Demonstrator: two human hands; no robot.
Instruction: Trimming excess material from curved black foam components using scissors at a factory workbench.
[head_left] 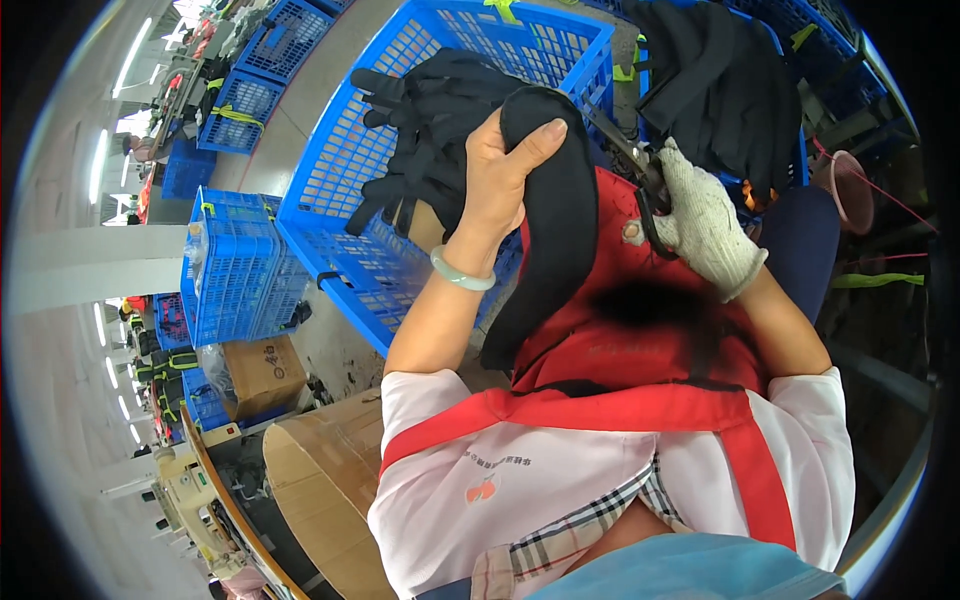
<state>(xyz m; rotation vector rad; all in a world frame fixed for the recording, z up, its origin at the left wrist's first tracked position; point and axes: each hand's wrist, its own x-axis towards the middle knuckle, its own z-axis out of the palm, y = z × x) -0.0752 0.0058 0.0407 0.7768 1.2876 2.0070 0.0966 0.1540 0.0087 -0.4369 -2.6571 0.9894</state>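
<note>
My left hand point(500, 175), bare with a pale green bangle at the wrist, grips a long black fabric strip point(562, 205), thumb on top. The strip folds over near the fingers and drapes down along the red apron point(640, 335). On the right, my right hand point(708, 222), in a white knitted glove, is closed around the dark handles of a pair of scissors point(632, 155). The blades point up and left, just right of the strip; whether they touch it I cannot tell. Fingertips show bare through the glove.
Ahead on the left, a blue plastic crate point(335, 160) holds many black fabric pieces point(440, 100). More black strips point(715, 90) fill another crate at the right. Stacked blue crates point(235, 265), a cardboard box point(263, 375), a curved cardboard sheet point(325, 480) and a sewing machine point(190, 495) stand leftward.
</note>
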